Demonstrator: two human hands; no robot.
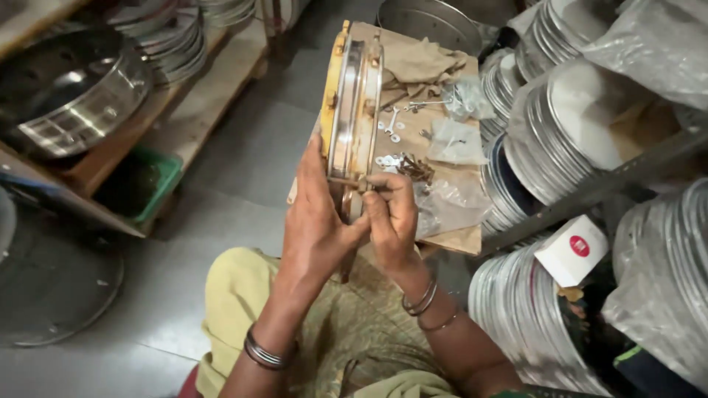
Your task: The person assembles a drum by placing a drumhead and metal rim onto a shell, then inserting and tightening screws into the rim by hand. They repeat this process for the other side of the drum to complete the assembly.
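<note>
Your left hand (pixel 318 221) reaches up toward twelve o'clock, fingers straight; your right hand (pixel 391 214), at its three o'clock, pinches, fingers curled, both wrists bangled.

Warm, fairly dim indoor light here, and the brightest patch sits on the cardboard sheet (pixel 435 96), which takes the light from above. Just left of that sheet, the edge of the round metal frame (pixel 348 110) catches a pale sheen, no harsh glare. Right of the cardboard, the stacked steel plates (pixel 568 125) throw soft white highlights along their rims. Far left of it, the big steel bowl (pixel 66 88) glints but looks smeared and soft. Below the sheet, the left hand (pixel 317 221) and right hand (pixel 391 214) are reasonably sharp, with shadow pooled between them. The corners furthest from the cardboard darken and blur, and the whole picture looks smoothed, slightly grainy.
</note>
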